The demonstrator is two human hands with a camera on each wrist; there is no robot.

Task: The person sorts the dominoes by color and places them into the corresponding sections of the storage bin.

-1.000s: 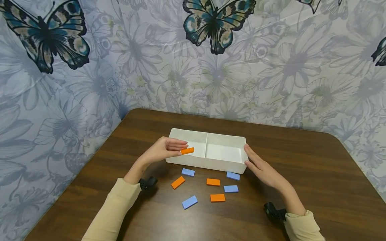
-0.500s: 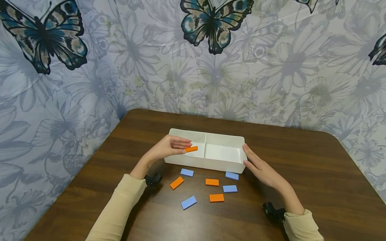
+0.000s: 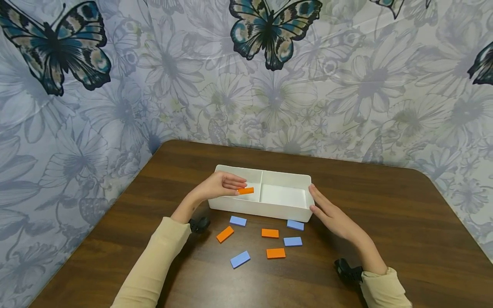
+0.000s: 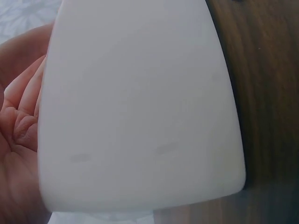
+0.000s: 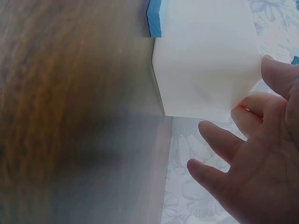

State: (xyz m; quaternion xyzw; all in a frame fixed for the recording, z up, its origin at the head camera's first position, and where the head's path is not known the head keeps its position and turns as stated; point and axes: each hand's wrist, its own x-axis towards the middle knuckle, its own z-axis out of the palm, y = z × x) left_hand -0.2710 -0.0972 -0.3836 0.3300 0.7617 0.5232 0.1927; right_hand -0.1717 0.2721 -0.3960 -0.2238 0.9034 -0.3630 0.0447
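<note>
Item: orange block [image 3: 246,191], one, held. I see it at the fingertips of the left hand [image 3: 221,186], pinched between thumb and fingers.
Location: over the left compartment [image 3: 252,175] of the white box [image 3: 262,208], between the hand and the divider [image 3: 260,187]. Whether its underside touches the floor there, I cannot tell.
Axis: long side roughly left to right, its right end tipped slightly up, close to the line of the box's own long side. From the hand, the block points right, toward the divider, its far end near that wall.
Nearer hand: the left, by contact. The right hand [image 3: 335,216] is well apart from the block, at the box's right end beyond the right compartment [image 3: 286,194]; its fingers are extended and spread, some tips against the box, nothing in the grasp.
Left wrist view: the box's end fills it; the block does not show, so I take the pinch from the head view.
Loose stock, on the table [image 3: 316,282] in front of the box: three orange pieces [image 3: 270,233] and four blue pieces [image 3: 240,259], one blue just beside the front wall near its right corner.
</note>
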